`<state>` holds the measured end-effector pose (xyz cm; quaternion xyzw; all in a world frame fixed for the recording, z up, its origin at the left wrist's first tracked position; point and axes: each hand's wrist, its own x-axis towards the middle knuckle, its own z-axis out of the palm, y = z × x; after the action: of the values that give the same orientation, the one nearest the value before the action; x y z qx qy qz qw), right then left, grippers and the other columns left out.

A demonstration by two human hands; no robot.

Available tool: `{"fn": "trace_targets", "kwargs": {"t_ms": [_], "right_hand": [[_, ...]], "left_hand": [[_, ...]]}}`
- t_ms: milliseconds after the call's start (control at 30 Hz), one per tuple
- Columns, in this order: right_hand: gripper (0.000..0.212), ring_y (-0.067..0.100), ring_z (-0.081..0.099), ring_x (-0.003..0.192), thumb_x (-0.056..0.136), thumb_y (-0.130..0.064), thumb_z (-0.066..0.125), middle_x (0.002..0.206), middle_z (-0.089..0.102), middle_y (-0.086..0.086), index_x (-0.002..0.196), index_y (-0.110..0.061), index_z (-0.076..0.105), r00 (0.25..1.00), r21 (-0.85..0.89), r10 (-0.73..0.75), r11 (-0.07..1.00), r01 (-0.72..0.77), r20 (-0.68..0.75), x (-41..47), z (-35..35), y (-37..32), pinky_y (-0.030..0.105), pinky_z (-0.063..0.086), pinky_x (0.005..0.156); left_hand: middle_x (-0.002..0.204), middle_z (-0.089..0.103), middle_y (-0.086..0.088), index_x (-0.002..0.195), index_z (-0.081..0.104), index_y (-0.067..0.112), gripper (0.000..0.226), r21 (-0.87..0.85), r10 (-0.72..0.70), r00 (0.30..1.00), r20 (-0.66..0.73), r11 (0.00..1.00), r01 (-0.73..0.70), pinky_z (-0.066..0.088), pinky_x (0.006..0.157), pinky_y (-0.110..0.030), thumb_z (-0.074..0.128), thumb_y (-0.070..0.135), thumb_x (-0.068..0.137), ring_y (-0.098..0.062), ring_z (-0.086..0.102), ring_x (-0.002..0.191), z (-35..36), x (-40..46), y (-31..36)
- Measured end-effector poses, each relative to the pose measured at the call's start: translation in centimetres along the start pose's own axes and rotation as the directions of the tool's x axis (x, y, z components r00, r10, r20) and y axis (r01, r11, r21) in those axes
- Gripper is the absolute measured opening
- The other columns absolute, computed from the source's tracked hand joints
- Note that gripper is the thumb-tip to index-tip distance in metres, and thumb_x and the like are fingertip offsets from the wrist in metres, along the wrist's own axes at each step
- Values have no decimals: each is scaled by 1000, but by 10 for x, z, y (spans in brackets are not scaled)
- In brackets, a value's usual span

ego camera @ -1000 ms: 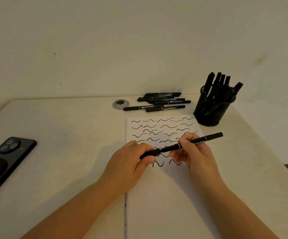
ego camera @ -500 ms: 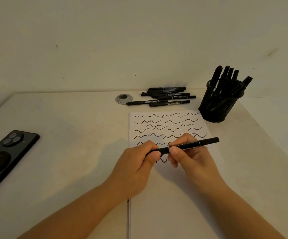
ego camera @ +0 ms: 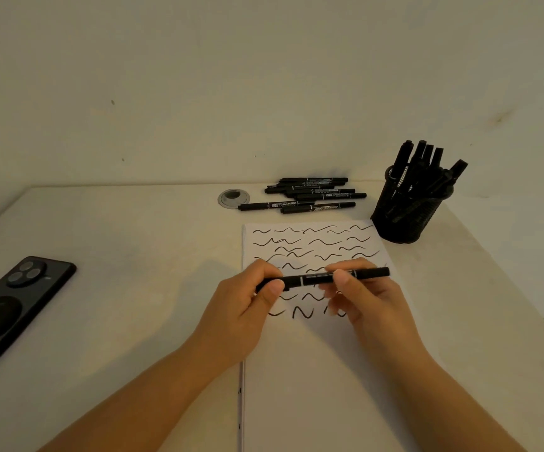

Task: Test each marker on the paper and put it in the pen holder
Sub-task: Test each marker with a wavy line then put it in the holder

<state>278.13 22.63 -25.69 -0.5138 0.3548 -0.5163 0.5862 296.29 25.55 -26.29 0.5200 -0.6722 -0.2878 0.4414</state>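
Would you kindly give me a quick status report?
Both hands, left hand and right hand, gripping one marker level over paper. Pen holder far right, path clear.

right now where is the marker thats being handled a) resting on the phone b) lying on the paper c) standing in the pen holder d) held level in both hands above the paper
d: the left hand and right hand each grip one end of the black marker, held level above the paper.
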Motion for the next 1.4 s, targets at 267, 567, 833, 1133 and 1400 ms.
{"fn": "trace_targets", "kwargs": {"t_ms": [267, 567, 833, 1133, 1400], "right_hand": [[18, 0, 53, 54, 73, -15, 74, 64, 65, -14, 71, -31, 67, 998, -529, -1, 848, 32, 60, 0, 1, -10, 11, 42, 55], [16, -10, 58, 76, 77, -28, 70, 70, 64, -21, 83, -39, 59, 961, -782, -192, 561, 273, 197, 22, 1, -43, 3, 41, 71], [29, -8, 58, 72, 84, -20, 64, 81, 59, -21, 105, -31, 47, 909, -754, -408, 623, 207, -87, 76, -41, -95, 10, 39, 60], [50, -8, 57, 73, 89, -16, 56, 82, 52, -20, 127, -38, 32, 761, -782, -615, 571, 250, -206, 114, -62, -114, 9, 41, 56], [43, 12, 56, 72, 90, -14, 54, 79, 56, -6, 128, -30, 39, 814, -848, -562, 496, 189, -148, 122, -71, -88, 28, 42, 66]], "left_hand": [[64, 60, 15, 75, 56, 42, 13, -151, -83, 984, -160, 987, 58, 40, 56, -11, 53, 36, 86, -1, 48, 56, -16, 16, 9], [82, 59, 17, 97, 56, 29, 29, 346, 255, 966, 30, 904, -250, 43, 62, -15, 40, 51, 85, -1, 55, 77, -2, 55, 41], [109, 57, 5, 114, 51, 24, 25, 582, 39, 995, 88, 809, -83, 47, 76, -30, 47, 33, 92, -12, 56, 93, 0, 133, 5], [121, 53, -1, 123, 50, 23, 31, 769, -82, 989, 119, 638, -39, 46, 81, -34, 46, 29, 93, -20, 49, 108, 4, 161, -46], [112, 56, 1, 116, 54, 25, 32, 771, -111, 989, 94, 637, -2, 40, 70, -28, 51, 41, 88, -18, 54, 100, 11, 169, -54]]}}
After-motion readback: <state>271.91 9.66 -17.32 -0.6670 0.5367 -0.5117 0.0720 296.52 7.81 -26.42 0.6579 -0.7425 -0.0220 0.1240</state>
